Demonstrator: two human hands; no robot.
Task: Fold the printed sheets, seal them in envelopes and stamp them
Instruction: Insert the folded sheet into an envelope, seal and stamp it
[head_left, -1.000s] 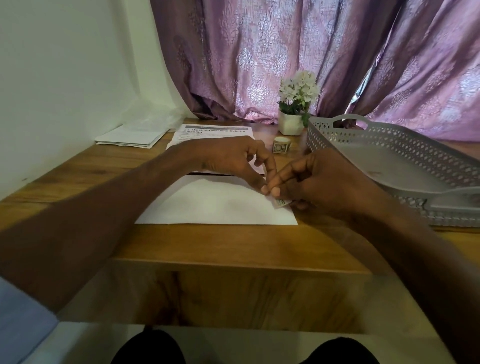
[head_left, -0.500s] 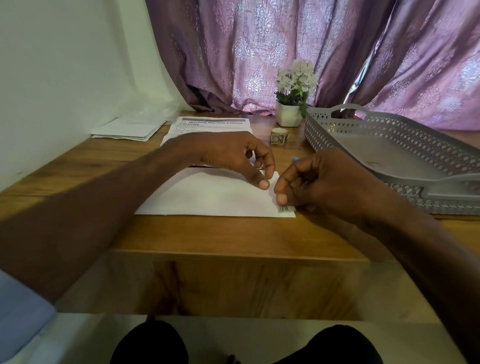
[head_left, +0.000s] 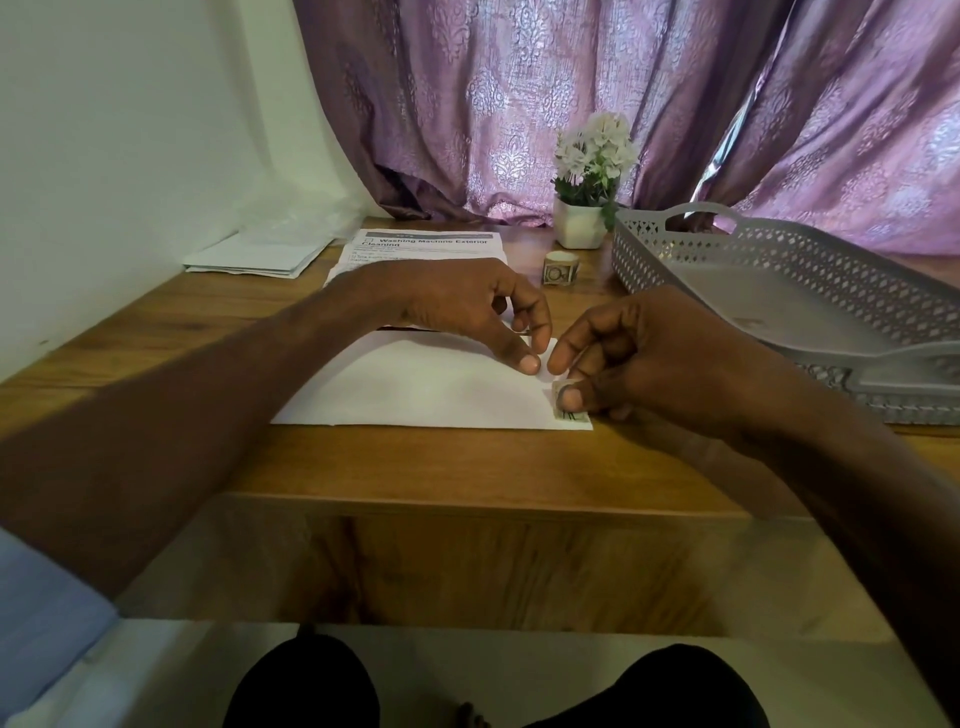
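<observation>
Hands now apart: right hand thumb pressing stamp onto envelope, left hand curled, steadying it.

An envelope is laid flat near the table's front edge — a stamp on its near right corner. Behind it lie printed sheets; a stamp roll and tray are set rightward — a paper stack leftward.
</observation>
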